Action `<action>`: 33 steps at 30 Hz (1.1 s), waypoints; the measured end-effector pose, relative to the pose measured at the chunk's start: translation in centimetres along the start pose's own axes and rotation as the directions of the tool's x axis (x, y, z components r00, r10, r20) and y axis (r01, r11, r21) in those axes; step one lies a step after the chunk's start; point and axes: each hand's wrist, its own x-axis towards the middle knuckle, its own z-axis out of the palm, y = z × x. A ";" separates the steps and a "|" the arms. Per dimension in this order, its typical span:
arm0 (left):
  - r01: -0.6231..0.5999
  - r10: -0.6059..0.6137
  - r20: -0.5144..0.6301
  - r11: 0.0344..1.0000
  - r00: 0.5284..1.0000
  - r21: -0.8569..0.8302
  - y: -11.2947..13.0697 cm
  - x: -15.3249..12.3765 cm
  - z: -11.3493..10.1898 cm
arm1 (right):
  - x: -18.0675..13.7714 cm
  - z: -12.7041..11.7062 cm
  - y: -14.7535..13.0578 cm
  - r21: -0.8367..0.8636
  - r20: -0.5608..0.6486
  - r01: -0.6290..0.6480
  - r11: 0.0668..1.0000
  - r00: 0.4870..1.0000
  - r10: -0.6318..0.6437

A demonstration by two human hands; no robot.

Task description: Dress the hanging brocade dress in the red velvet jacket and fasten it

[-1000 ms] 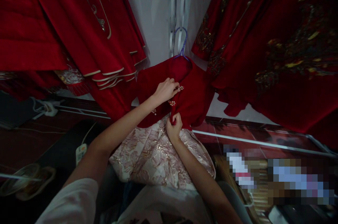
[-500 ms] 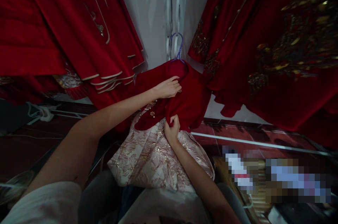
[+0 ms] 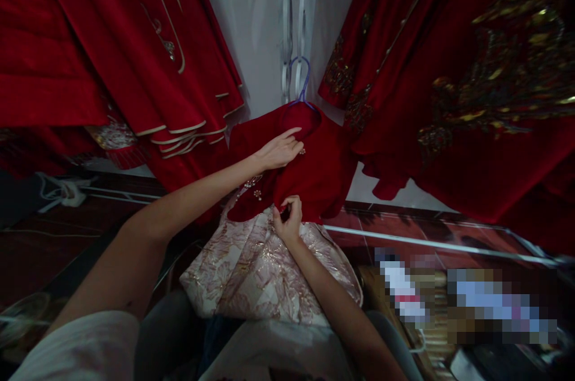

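A red jacket (image 3: 321, 159) with beaded trim hangs from a blue-purple hanger (image 3: 306, 84) in front of me. Below its hem spreads a pale pink and gold brocade skirt (image 3: 251, 273), reaching toward my lap. My left hand (image 3: 281, 151) is at the upper front of the jacket, index finger stretched out toward the collar and the other fingers curled on the front edge. Lower down, my right hand (image 3: 288, 220) pinches the jacket's front edge near the hem, thumb and index finger forming a loop. Beaded ornaments (image 3: 257, 194) show on the left panel.
Red garments with pale piping (image 3: 179, 87) hang at left, and red garments with gold embroidery (image 3: 494, 87) at right. A white rack bar (image 3: 431, 246) runs low over the tiled floor. A wooden slatted surface (image 3: 438, 309) stands at lower right, its items blurred out.
My right hand has shifted slightly left with the jacket edge, and its pinch has rounded into a loop. The left index finger has straightened out.
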 end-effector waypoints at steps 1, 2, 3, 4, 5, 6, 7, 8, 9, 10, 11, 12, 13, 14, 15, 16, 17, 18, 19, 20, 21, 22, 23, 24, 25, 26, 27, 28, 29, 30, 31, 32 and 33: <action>0.040 -0.040 -0.009 0.999 0.999 -0.022 -0.1 -0.2 0.1 | -0.1 -0.1 -0.2 -0.010 -0.006 0.028 1.000 1.000 -0.028; 0.079 -0.080 -0.020 0.995 0.997 -0.057 -0.2 -0.4 0.3 | 0.0 -0.1 -0.4 -0.016 -0.013 0.050 0.999 0.999 -0.050; 0.110 -0.113 -0.029 0.989 0.993 -0.095 -0.3 -0.6 0.5 | 0.1 -0.2 -0.8 -0.017 -0.025 0.058 0.998 0.998 -0.058; 0.134 -0.139 -0.035 0.983 0.990 -0.128 -0.4 -0.9 0.8 | 0.5 -0.3 -1.2 -0.016 -0.044 0.050 0.999 0.998 -0.051; 0.153 -0.160 -0.037 0.977 0.986 -0.151 -0.5 -1.1 1.0 | 1.2 -0.4 -1.6 -0.011 -0.070 0.030 0.999 0.997 -0.031; 0.175 -0.183 -0.036 0.971 0.982 -0.165 -0.6 -1.4 1.2 | 2.2 -0.5 -2.1 -0.004 -0.105 0.003 1.000 0.994 -0.004; 0.204 -0.213 -0.032 0.963 0.977 -0.174 -0.7 -1.8 1.3 | 3.4 -0.5 -2.6 0.008 -0.144 -0.028 1.000 0.989 0.028; 0.248 -0.257 -0.028 0.952 0.966 -0.182 -0.7 -2.2 1.3 | 4.8 -0.4 -3.1 0.024 -0.167 -0.044 0.999 0.985 0.047; 0.307 -0.318 -0.028 0.932 0.948 -0.193 -0.7 -2.6 1.3 | 6.3 -0.2 -3.5 0.049 -0.186 -0.038 0.998 0.981 0.047; 0.377 -0.391 -0.029 0.902 0.920 -0.212 -0.5 -3.0 1.2 | 7.9 0.0 -3.9 0.086 -0.173 -0.035 0.996 0.984 0.049; 0.452 -0.471 -0.030 0.860 0.881 -0.239 -0.4 -3.5 1.1 | 9.5 0.4 -4.2 0.131 -0.114 -0.042 0.991 0.992 0.057; 0.527 -0.554 -0.031 0.806 0.832 -0.271 -0.2 -3.9 0.9 | 10.9 0.9 -4.4 0.157 -0.037 -0.064 0.986 0.997 0.070; 0.593 -0.630 -0.030 0.744 0.776 -0.308 0.1 -4.4 0.8 | 12.1 1.5 -4.6 0.155 0.035 -0.120 0.981 0.993 0.116; 0.644 -0.693 -0.027 0.682 0.720 -0.347 0.3 -4.8 0.6 | 13.0 2.0 -4.7 0.139 0.101 -0.193 0.971 0.978 0.180; 0.678 -0.741 -0.022 0.626 0.671 -0.384 0.4 -5.3 0.6 | 13.7 2.4 -4.6 0.114 0.146 -0.264 0.958 0.958 0.247; 0.703 -0.778 -0.018 0.578 0.629 -0.414 0.4 -5.7 0.5 | 14.2 2.6 -4.5 0.086 0.164 -0.326 0.942 0.937 0.309; 0.724 -0.806 -0.012 0.538 0.592 -0.433 0.3 -6.2 0.6 | 14.5 2.7 -4.3 0.058 0.158 -0.369 0.927 0.921 0.357; 0.743 -0.829 -0.003 0.502 0.559 -0.442 -0.1 -6.7 0.6 | 14.8 2.4 -3.9 0.031 0.134 -0.392 0.919 0.913 0.385; 0.765 -0.848 0.016 0.469 0.529 -0.441 -0.7 -7.2 0.7 | 14.9 1.8 -3.5 -0.001 0.099 -0.397 0.918 0.913 0.395; 0.788 -0.862 0.046 0.439 0.505 -0.431 -1.4 -7.8 0.7 | 15.2 1.0 -2.9 -0.041 0.061 -0.387 0.921 0.919 0.389; 0.810 -0.868 0.087 0.413 0.488 -0.416 -2.3 -8.3 0.7 | 15.4 -0.2 -2.3 -0.089 0.027 -0.368 0.926 0.928 0.372; 0.827 -0.866 0.137 0.396 0.481 -0.398 -3.3 -8.8 0.6 | 15.8 -1.5 -1.7 -0.143 0.005 -0.340 0.930 0.939 0.344; 0.841 -0.858 0.187 0.386 0.479 -0.379 -4.4 -9.2 0.4 | 16.3 -2.9 -1.1 -0.199 -0.017 -0.300 0.933 0.953 0.303; 0.855 -0.852 0.233 0.373 0.470 -0.360 -5.4 -9.5 0.1 | 17.0 -4.4 -0.5 -0.262 -0.028 -0.249 0.932 0.968 0.251; 0.873 -0.854 0.268 0.350 0.446 -0.339 -6.3 -9.8 -0.2 | 17.7 -5.8 -0.1 -0.324 -0.025 -0.191 0.927 0.981 0.194; 0.896 -0.870 0.283 0.313 0.403 -0.315 -7.1 -9.9 -0.6 | 18.6 -7.1 0.3 -0.386 -0.016 -0.137 0.912 0.990 0.142; 0.918 -0.895 0.279 0.267 0.349 -0.292 -7.8 -10.0 -0.9 | 19.5 -8.2 0.6 -0.448 0.005 -0.089 0.889 0.995 0.102; 0.936 -0.920 0.261 0.220 0.293 -0.274 -8.3 -9.9 -1.1 | 20.5 -9.2 0.8 -0.509 0.016 -0.051 0.859 0.997 0.069; 0.948 -0.940 0.236 0.181 0.245 -0.262 -8.6 -9.9 -1.1 | 21.4 -10.0 0.9 -0.568 0.017 -0.025 0.823 0.999 0.043; 0.953 -0.952 0.217 0.158 0.216 -0.259 -8.9 -9.8 -1.1 | 22.4 -10.6 1.1 -0.625 0.010 -0.018 0.781 0.999 0.031; 0.954 -0.954 0.217 0.148 0.207 -0.261 -9.1 -9.7 -0.9 | 23.2 -11.1 1.2 -0.679 -0.001 -0.027 0.734 0.999 0.036; 0.954 -0.948 0.240 0.142 0.208 -0.265 -9.3 -9.7 -0.7 | 23.9 -11.5 1.3 -0.725 0.001 -0.031 0.688 0.999 0.046; 0.954 -0.935 0.284 0.134 0.211 -0.270 -9.5 -9.8 -0.4 | 24.5 -11.8 1.5 -0.762 0.017 -0.024 0.647 0.998 0.057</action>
